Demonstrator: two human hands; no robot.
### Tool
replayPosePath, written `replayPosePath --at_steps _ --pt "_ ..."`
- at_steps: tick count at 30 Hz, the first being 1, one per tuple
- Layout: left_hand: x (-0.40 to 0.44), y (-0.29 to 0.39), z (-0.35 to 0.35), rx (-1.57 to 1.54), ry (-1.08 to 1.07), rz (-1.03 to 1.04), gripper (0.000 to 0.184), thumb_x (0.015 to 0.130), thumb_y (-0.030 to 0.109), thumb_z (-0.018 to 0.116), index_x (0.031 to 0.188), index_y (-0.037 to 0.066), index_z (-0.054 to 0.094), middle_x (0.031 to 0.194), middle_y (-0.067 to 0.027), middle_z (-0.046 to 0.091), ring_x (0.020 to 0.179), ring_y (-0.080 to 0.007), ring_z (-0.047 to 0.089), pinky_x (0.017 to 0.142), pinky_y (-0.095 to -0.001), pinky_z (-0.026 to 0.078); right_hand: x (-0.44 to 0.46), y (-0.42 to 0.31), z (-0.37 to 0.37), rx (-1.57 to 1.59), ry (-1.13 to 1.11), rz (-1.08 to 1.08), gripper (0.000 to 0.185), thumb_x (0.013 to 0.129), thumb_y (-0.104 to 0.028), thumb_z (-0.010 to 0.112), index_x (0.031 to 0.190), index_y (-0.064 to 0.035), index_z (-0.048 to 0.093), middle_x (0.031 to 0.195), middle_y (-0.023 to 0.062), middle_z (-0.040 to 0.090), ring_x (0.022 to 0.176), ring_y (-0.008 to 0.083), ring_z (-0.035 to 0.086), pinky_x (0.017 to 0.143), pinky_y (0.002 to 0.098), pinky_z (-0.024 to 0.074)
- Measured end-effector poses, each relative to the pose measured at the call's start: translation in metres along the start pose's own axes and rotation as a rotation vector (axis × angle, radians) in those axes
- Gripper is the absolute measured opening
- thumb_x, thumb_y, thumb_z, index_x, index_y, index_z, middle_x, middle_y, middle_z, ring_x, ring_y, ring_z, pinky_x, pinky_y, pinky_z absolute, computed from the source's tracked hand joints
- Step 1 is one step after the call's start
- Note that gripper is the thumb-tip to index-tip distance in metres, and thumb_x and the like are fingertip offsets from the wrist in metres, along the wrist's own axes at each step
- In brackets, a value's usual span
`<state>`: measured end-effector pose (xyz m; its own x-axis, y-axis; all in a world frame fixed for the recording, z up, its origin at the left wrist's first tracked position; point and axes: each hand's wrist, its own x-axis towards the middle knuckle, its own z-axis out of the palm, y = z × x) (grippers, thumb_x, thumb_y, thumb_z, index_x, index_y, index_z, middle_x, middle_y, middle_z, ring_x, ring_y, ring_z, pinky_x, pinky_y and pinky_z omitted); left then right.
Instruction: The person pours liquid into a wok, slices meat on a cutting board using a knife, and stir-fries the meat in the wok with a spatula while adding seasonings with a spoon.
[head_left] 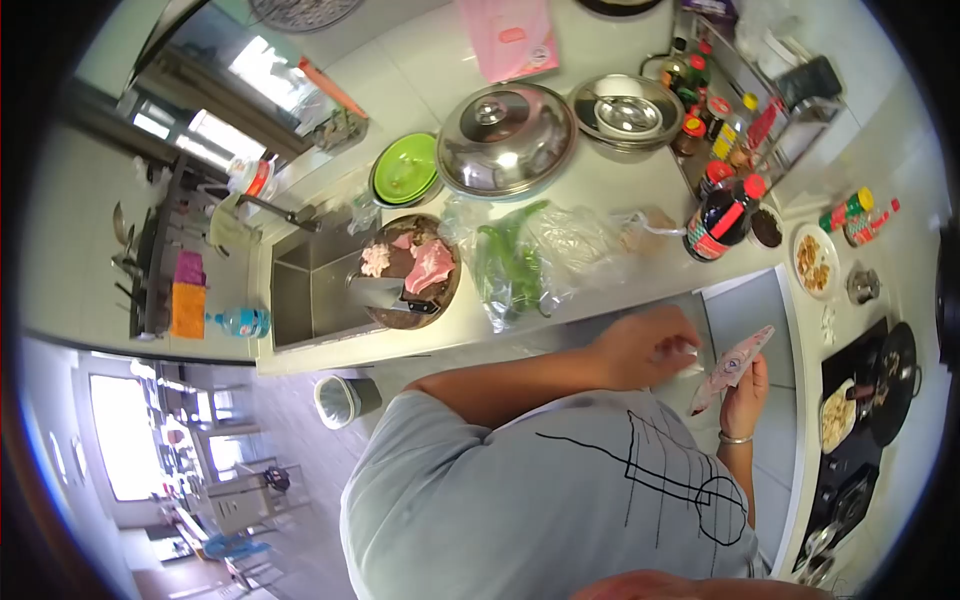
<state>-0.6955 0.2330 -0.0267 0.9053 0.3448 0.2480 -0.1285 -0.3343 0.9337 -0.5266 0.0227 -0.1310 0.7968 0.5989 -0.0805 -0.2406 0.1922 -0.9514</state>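
In my right hand (746,392), which has a bracelet at the wrist, I grip a flat pink-and-white packet (738,362), tilted over the gap in front of the counter. My left hand (650,345) is just left of the packet and apart from it. Its fingers are curled and slightly blurred, with a small whitish bit at their tips that I cannot make out. On the counter beyond lies a clear plastic bag (495,300) with green peppers (518,262). To its left, a round chopping board (440,305) carries raw meat (430,266) and a cleaver (378,293).
A sink (292,300) is at the left, near green bowls (405,168) and a lidded pan (505,150). Sauce bottles (722,222) stand on the right. Around the corner are a plate of brown pieces (812,262), a wok (893,385) and a stove (850,490).
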Motion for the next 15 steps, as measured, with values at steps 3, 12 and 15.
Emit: replayPosePath --at_steps 3,12,15 --pt "-0.029 -0.016 -0.034 0.046 0.217 -0.12 0.017 0.088 0.011 0.07 0.104 0.006 0.065 0.087 -0.0049 0.06 0.072 -0.013 0.057 0.064 -0.0256 0.047 0.018 -0.005 0.013 0.025 -0.093 0.039 0.019 0.101 -0.016 0.051 0.113 -0.0028 0.057 0.099 0.0029 0.062 0.086 0.0101 0.058 0.078 0.0255 0.0475" --pt "-0.136 -0.1 -0.213 0.366 0.749 -0.478 0.018 0.089 0.013 0.066 0.103 0.002 0.066 0.087 -0.0102 0.067 0.075 -0.0181 0.065 0.068 -0.0305 0.053 0.052 0.006 0.073 0.027 -0.329 0.08 0.019 0.098 -0.014 0.051 0.114 -0.0049 0.058 0.097 0.004 0.063 0.083 0.0115 0.06 0.073 0.0257 0.05" --pt "-0.156 -0.12 -0.294 0.487 0.811 -0.612 0.02 0.086 0.015 0.068 0.1 0.001 0.067 0.082 -0.0115 0.068 0.073 -0.019 0.066 0.07 -0.0326 0.052 0.046 0.011 0.116 0.02 -0.296 0.085 0.022 0.098 -0.014 0.052 0.117 -0.005 0.058 0.097 0.0033 0.063 0.083 0.011 0.06 0.073 0.0253 0.05"
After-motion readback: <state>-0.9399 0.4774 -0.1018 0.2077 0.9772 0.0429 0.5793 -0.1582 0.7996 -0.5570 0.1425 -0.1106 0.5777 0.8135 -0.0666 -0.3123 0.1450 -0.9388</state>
